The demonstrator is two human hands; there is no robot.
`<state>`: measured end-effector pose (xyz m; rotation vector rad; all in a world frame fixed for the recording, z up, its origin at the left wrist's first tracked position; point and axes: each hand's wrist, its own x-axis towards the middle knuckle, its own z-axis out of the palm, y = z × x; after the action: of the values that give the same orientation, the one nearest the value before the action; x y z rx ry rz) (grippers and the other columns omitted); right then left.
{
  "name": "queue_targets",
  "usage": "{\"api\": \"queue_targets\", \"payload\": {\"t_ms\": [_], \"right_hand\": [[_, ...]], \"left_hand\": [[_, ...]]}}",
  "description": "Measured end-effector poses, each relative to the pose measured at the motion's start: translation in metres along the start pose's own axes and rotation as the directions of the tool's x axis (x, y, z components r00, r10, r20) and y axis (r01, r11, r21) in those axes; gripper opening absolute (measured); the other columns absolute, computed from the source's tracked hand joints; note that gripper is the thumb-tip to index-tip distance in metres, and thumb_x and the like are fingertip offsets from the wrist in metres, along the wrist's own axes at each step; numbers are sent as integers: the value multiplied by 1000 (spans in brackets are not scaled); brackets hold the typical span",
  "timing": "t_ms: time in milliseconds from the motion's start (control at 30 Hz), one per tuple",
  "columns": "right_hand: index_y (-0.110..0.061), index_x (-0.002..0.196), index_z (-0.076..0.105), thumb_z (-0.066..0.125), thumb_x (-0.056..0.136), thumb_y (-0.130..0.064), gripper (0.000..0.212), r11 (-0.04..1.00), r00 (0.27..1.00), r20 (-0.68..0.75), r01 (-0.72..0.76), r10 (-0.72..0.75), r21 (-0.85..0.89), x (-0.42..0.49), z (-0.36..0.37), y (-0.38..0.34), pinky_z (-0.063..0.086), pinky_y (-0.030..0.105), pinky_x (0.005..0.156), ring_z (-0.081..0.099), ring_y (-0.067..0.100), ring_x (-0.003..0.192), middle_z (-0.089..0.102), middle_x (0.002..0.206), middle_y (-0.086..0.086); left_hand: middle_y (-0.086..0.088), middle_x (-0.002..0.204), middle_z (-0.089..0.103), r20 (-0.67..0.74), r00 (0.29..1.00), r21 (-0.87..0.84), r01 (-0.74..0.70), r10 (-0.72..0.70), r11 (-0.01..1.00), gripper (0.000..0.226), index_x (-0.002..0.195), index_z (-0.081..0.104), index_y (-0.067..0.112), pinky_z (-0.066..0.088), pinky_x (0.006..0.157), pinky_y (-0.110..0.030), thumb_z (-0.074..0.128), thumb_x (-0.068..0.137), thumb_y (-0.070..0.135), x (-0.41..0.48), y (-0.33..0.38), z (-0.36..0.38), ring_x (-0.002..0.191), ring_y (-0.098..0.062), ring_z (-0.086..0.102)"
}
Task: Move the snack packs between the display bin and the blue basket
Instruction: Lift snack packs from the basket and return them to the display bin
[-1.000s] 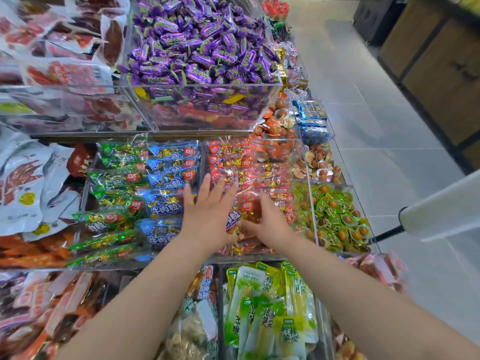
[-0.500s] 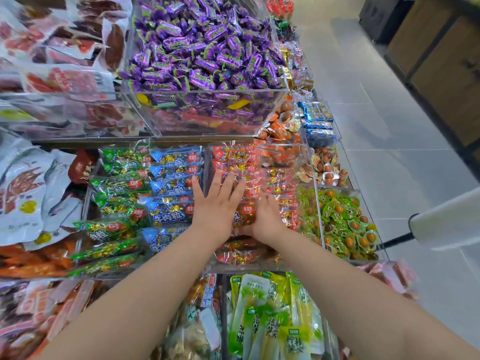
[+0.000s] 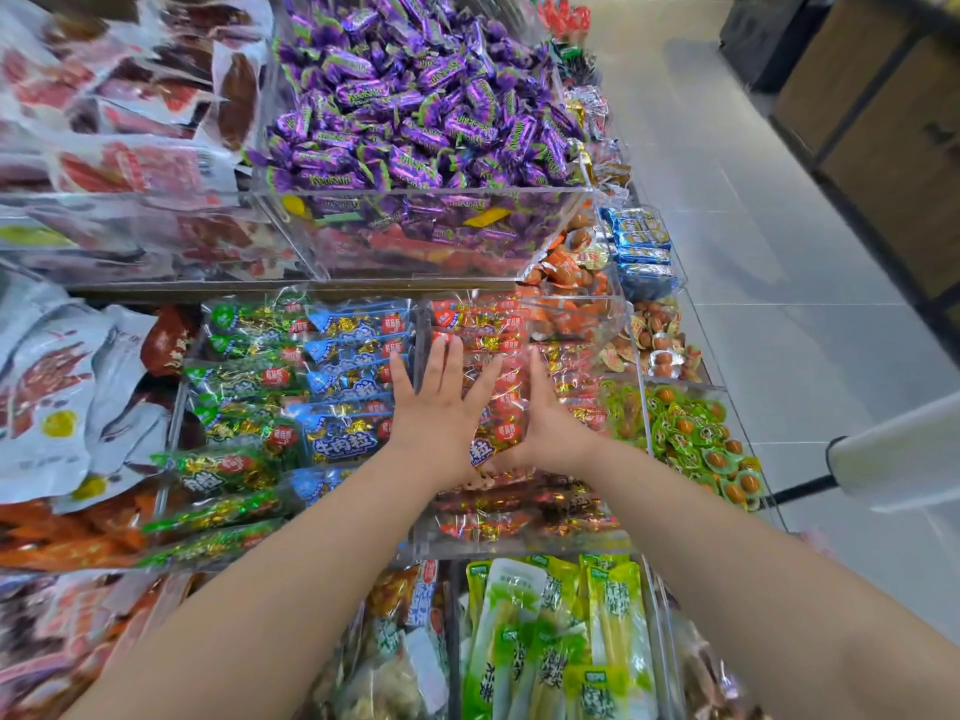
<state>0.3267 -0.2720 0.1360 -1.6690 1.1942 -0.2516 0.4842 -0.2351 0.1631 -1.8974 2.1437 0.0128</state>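
Head view. Bottom of frame: two bare forearms reach up over a tray of green packs.

Centre: the left hand lies flat with its fingers spread. The right hand stands edge-on just beside it, fingers straight. Neither is clamped on anything.

Both sit on the red snack packs in the clear display bin, with one pack wedged between the palms.

Change: a second ago the left hand is lower, over the divider by the blue packs. Both hands are now deeper in and closer together.

Reading: likely a two-handed scoop is being set up, with nothing lifted yet.

Upper centre: purple sweets, untouched. The blue basket is not in view.
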Motion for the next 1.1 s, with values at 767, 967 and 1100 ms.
{"api": "queue_targets", "payload": {"t_ms": [767,967,1100], "right_hand": [[-29,80,67,61,87,-7,23,864,708,-637,78,303,498,-163,25,56,54,27,75,66,12,82,71,84,-3],[-25,83,67,64,84,-10,15,780,518,-645,-72,562,622,-258,50,126,47,24,76,61,14,82,69,85,-3],[-8,92,71,60,83,-4,15,660,429,-534,-229,728,716,-337,81,181,47,22,80,60,17,85,67,87,5]], "left_hand": [[5,83,63,-187,979,-747,-197,84,635,9,86,65,20,46,65,-29,58,88,26,-71,82,-20,79,-17,57],[-5,88,65,264,908,-822,36,324,568,15,91,64,11,43,63,-26,57,92,24,-108,183,23,82,-19,59],[-4,75,60,547,749,-791,317,373,523,15,80,54,16,39,58,-21,51,94,21,-141,245,36,64,-15,57]]}}
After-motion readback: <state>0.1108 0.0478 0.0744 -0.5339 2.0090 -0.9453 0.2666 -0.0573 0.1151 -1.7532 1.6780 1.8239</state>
